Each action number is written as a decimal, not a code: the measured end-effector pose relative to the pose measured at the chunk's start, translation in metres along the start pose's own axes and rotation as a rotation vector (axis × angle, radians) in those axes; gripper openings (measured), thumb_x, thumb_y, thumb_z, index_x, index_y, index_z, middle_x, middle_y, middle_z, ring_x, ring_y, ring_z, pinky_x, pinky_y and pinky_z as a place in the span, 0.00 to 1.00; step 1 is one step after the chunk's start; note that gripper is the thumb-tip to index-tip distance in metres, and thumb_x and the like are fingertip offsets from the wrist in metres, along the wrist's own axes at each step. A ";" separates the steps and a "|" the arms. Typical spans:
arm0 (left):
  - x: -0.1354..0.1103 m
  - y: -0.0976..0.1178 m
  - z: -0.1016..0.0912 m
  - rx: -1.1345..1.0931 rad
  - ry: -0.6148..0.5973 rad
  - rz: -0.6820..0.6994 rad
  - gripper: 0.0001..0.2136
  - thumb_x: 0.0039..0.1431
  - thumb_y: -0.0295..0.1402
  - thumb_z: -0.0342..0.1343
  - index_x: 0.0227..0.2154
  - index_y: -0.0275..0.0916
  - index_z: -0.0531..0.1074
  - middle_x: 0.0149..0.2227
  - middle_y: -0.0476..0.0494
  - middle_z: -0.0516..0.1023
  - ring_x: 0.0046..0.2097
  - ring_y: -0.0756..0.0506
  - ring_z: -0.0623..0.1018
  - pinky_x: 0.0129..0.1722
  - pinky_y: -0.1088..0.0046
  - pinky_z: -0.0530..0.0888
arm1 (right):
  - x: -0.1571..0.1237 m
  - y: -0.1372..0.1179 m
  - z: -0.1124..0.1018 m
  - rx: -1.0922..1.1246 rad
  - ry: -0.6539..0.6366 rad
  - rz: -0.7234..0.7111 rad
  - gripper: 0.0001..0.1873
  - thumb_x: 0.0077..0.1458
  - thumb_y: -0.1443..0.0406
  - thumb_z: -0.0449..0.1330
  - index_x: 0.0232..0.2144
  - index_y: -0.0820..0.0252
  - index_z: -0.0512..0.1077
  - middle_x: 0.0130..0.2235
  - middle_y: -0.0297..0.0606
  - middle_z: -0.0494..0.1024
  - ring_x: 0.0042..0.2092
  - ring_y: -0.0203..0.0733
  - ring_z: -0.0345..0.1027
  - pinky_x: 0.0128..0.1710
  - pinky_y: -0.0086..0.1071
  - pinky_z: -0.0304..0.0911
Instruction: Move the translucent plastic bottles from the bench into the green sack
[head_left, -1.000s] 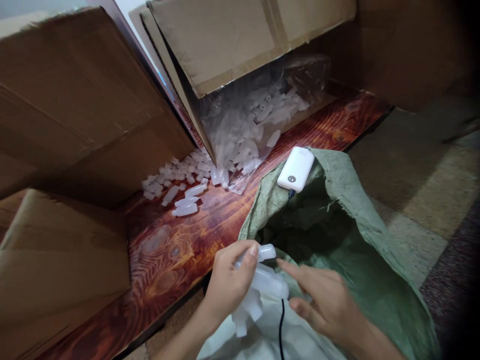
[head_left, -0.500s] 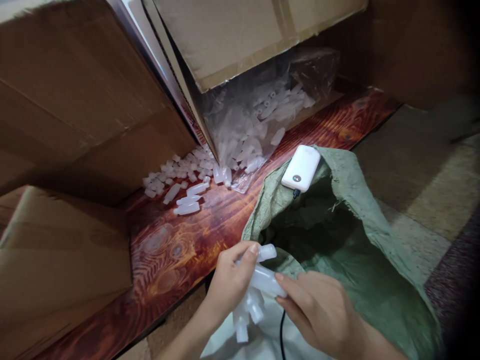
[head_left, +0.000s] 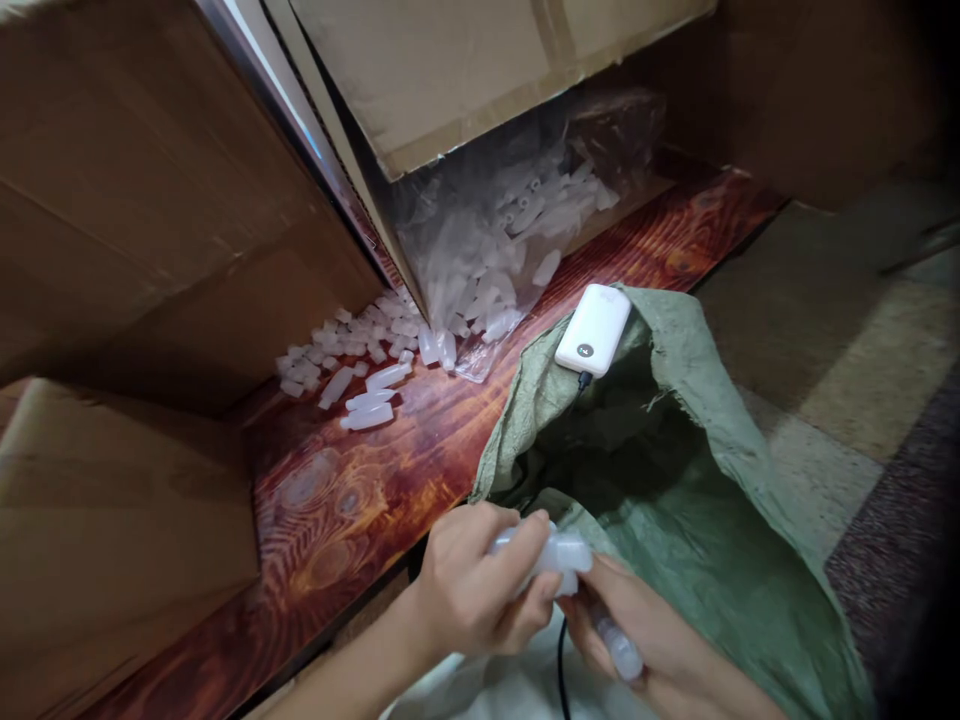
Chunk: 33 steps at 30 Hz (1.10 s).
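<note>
In front of me, my left hand (head_left: 480,575) is closed around several small translucent plastic bottles (head_left: 566,552), whose ends poke out past the fingers. Touching that bunch from the right, my right hand (head_left: 645,625) is curled round another plastic bottle (head_left: 621,650) that slants down from its palm. Where the two hands meet, fingers hide parts of the bottles. Below and to the right of them gapes a green woven sack (head_left: 739,480). On the wooden table beyond lie a few loose bottles (head_left: 367,415) and a heap of small white caps (head_left: 330,345).
A white power bank (head_left: 595,330) rests on the sack's rim, with a black cable (head_left: 562,670) running down. Behind, a clear plastic bag (head_left: 480,270) of bottles spills from under a cardboard box (head_left: 517,70). More cardboard boxes (head_left: 127,500) stand left on the wooden table (head_left: 420,450).
My left hand has turned over and moved right, its fingers now wrapped over the bunch. The right hand has rolled palm-up beneath it, with a bottle now pointing down from it.
</note>
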<state>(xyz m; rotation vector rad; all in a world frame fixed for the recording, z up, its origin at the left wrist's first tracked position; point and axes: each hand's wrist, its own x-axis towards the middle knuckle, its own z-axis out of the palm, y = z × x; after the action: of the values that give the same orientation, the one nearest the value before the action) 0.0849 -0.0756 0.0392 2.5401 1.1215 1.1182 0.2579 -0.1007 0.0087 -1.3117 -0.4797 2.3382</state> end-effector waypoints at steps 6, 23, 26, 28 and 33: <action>0.002 -0.006 0.000 -0.196 0.084 -0.322 0.11 0.63 0.31 0.50 0.45 0.35 0.72 0.30 0.44 0.74 0.28 0.50 0.72 0.27 0.76 0.69 | -0.003 0.000 -0.001 0.367 -0.037 0.075 0.30 0.41 0.41 0.67 0.25 0.61 0.68 0.15 0.24 0.63 0.12 0.25 0.47 0.11 0.21 0.40; -0.022 -0.001 0.012 -0.560 0.218 -1.034 0.17 0.65 0.45 0.49 0.40 0.37 0.76 0.32 0.45 0.75 0.33 0.48 0.72 0.36 0.76 0.69 | 0.005 0.029 -0.029 0.454 -0.028 -0.127 0.12 0.51 0.63 0.68 0.35 0.60 0.70 0.37 0.39 0.78 0.31 0.33 0.72 0.30 0.24 0.67; -0.024 0.001 0.014 -0.611 0.219 -1.080 0.18 0.64 0.46 0.50 0.41 0.36 0.76 0.30 0.45 0.74 0.30 0.48 0.70 0.33 0.76 0.69 | 0.001 0.027 -0.025 0.301 -0.011 -0.220 0.14 0.55 0.58 0.65 0.37 0.60 0.69 0.42 0.40 0.77 0.35 0.34 0.73 0.35 0.26 0.68; -0.025 0.002 0.014 -0.632 0.226 -1.104 0.18 0.63 0.46 0.50 0.40 0.36 0.76 0.30 0.45 0.73 0.30 0.48 0.70 0.33 0.76 0.68 | -0.001 0.024 -0.021 0.119 0.058 -0.312 0.16 0.57 0.55 0.63 0.40 0.60 0.70 0.40 0.40 0.77 0.34 0.35 0.73 0.35 0.27 0.69; -0.023 0.004 0.014 -0.673 0.238 -1.130 0.18 0.63 0.46 0.51 0.39 0.36 0.75 0.30 0.45 0.73 0.33 0.47 0.72 0.32 0.77 0.68 | -0.006 0.010 -0.015 -0.302 0.195 -0.521 0.21 0.55 0.54 0.62 0.45 0.60 0.67 0.36 0.40 0.77 0.29 0.39 0.74 0.29 0.30 0.72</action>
<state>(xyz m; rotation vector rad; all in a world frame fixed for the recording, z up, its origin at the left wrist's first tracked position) 0.0863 -0.0921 0.0174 0.9877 1.5359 1.1328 0.2721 -0.1114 0.0005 -1.3278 -1.0042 1.7391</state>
